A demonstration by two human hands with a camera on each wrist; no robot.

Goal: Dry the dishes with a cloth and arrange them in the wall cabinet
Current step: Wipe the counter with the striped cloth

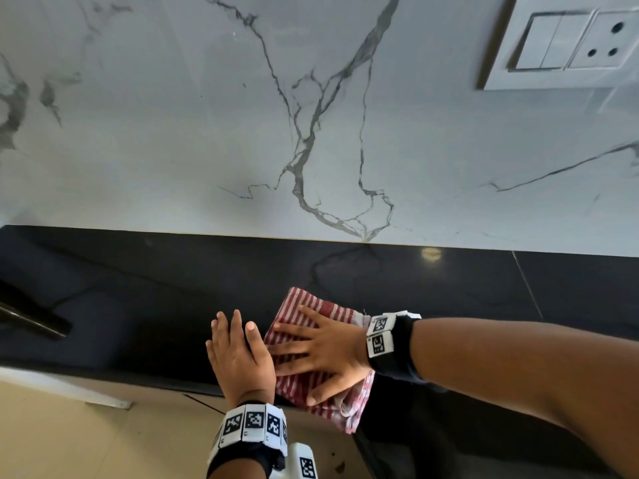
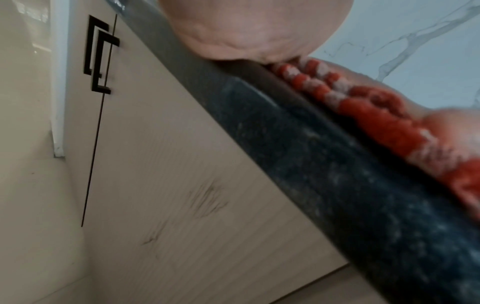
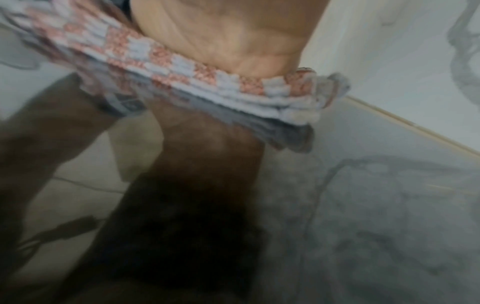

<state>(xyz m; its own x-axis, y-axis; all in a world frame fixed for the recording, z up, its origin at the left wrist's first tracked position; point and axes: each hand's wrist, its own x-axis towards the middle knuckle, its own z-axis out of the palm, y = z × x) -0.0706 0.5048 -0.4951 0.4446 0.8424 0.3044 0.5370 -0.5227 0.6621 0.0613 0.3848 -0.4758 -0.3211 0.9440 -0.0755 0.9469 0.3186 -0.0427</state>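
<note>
folded red-and-white striped cloth (image 1: 313, 354) on black stone counter (image 1: 138, 299) front edge | right hand (image 1: 325, 350) spread flat, pressing it | left hand (image 1: 238, 357) flat beside, fingers straight | left wrist only: beige cabinet door (image 2: 182, 185) below

red-and-white striped cloth (image 1: 304, 340), glossy black countertop (image 1: 173, 288), white grey-veined marble wall (image 1: 207, 115)

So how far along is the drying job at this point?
Done: nothing provable; no dishes or wall cabinet are in view, so I cannot tell whether they were dried or stored. In hand: the right hand presses flat on the folded cloth at the counter edge; the left hand rests flat beside it. Left: unclear from these views.
</note>
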